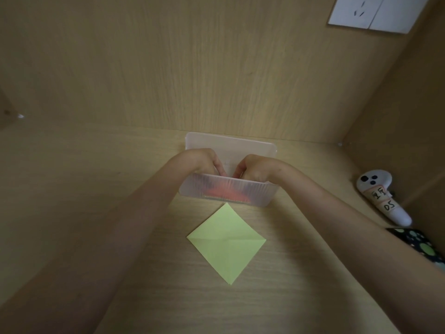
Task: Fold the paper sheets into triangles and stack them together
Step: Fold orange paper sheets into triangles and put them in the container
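A light green paper square [226,242] lies flat on the wooden desk, turned like a diamond, with a crease across its middle. Just behind it stands a translucent plastic box [255,194] holding reddish-pink paper [224,192] that shows through the front wall. My left hand [204,161] and my right hand [252,168] both reach down into the box, fingers curled and close together. The fingertips are hidden behind the box wall, so I cannot see what they touch.
The desk sits in a wooden alcove with a back wall and a right side wall. A white controller [382,196] with labels lies at the right by the side wall. A white socket plate [375,13] is high on the back wall.
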The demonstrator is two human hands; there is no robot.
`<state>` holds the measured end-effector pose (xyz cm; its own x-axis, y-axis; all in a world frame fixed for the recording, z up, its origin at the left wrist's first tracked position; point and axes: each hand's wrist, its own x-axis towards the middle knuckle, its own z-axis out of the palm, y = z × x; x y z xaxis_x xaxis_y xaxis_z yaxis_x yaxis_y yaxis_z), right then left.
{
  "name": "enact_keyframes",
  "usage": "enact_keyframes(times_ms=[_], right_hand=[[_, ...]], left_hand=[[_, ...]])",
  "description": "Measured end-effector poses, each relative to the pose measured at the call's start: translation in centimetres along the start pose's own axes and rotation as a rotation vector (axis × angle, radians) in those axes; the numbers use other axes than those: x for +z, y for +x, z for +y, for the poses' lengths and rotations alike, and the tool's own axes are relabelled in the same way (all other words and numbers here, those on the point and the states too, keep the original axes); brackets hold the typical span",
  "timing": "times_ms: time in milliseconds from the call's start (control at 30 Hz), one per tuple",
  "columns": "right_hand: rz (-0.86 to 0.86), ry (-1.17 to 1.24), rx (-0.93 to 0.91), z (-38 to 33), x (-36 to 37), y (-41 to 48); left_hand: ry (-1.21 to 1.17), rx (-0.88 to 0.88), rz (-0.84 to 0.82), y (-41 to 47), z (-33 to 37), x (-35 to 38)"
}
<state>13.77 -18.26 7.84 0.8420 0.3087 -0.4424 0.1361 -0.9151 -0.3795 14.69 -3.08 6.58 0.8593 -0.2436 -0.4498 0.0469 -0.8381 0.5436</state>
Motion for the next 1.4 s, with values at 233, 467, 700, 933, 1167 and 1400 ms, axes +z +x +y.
enact_keyframes(times_ms=[233, 467, 700, 933, 1167, 1400], right_hand=[[-0.023, 0.116, -0.013, 0.1, -0.6, 0.1], [0.017, 0.397, -0.044, 0.7, -1.3, -0.1], [0.094, 0.477, -0.096, 1.2, -1.6, -0.9], [0.251, 0.421, -0.186, 2.5, -1.1, -2.2], [0.407, 0.451, -0.345, 3.4, -0.3, -4.2], [0.374, 0.278, -0.409, 4.1, 0.6, -6.9]], left_hand=[[-0.143, 0.068, 0.161, -0.5, 0.1, -0.4], [-0.296, 0.176, 0.268, -2.3, 0.9, -1.2], [-0.370, 0.253, 0.438, -3.7, -0.3, -0.4], [-0.318, 0.360, 0.625, -6.9, -0.3, 1.6], [-0.297, 0.374, 0.670, -8.6, -0.7, 3.5], [-0.133, 0.387, 0.838, -9.5, -1.1, 5.3]])
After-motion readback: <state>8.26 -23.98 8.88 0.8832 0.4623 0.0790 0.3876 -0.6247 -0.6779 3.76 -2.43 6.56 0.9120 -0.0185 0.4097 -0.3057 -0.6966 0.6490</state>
